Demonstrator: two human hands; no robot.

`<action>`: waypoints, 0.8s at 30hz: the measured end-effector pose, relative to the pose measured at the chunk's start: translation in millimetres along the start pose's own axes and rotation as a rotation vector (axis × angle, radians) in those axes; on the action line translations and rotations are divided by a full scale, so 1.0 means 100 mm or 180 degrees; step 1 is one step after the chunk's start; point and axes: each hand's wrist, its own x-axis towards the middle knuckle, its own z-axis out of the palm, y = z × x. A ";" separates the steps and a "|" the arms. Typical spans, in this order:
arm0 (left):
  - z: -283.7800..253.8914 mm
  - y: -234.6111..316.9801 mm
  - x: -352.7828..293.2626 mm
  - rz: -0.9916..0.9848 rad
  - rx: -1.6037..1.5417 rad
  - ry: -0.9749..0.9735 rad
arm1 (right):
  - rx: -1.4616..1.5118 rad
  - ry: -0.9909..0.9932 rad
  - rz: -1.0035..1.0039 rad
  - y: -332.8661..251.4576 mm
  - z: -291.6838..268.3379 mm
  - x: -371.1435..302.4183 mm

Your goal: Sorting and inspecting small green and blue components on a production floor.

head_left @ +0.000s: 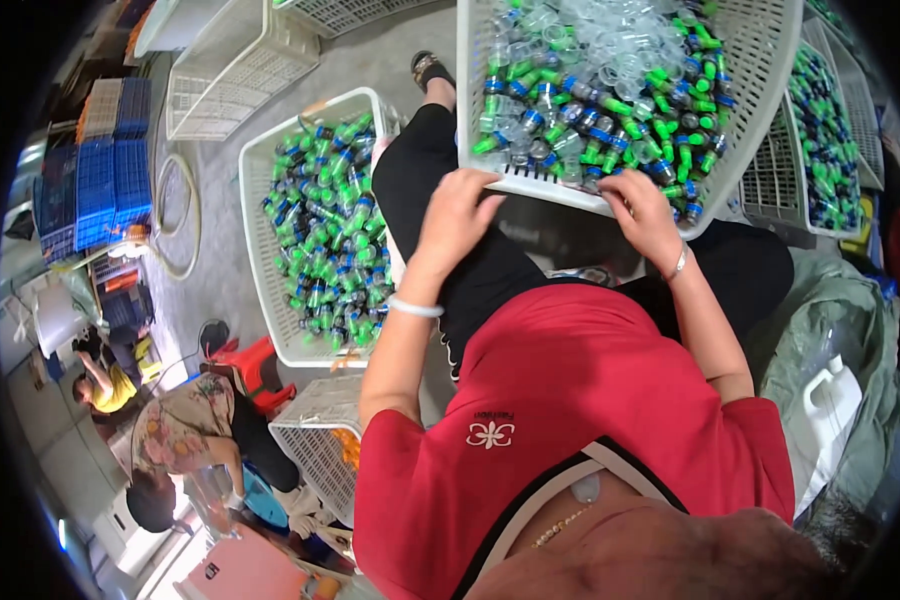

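Observation:
A white plastic crate (770, 110) stands tilted in front of my knees. It is filled with small clear, green and blue plastic bottle-like parts (610, 125), with loose clear cups (620, 45) heaped at its far side. My left hand (455, 215) grips the near rim at its left corner, fingers over the edge and thumb apart. Farther right along the same rim, my right hand (645, 212) holds on, its fingertips by the parts inside. Dark slots show in the rim between both hands. The undersides of my fingers are hidden.
To my left, another white crate (253, 230) holds similar green and blue parts. More filled crates (820, 140) stand at the right. Blue crates (95, 190) are stacked far left, near a hose (192, 215). Two people work at lower left. A white jug (830, 410) lies at my right.

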 end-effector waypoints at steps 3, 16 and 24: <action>0.43 0.08 0.35 0.0444 0.0002 -0.0066 | -0.0239 0.0506 -0.0175 0.07 -0.08 0.30; 1.23 0.38 1.56 -0.0429 0.0964 -0.0052 | -0.1552 0.1496 0.0373 0.56 -0.01 1.13; 1.19 0.07 1.41 -0.0446 -0.0160 0.0582 | -0.1363 0.1009 0.1539 0.66 -0.29 1.06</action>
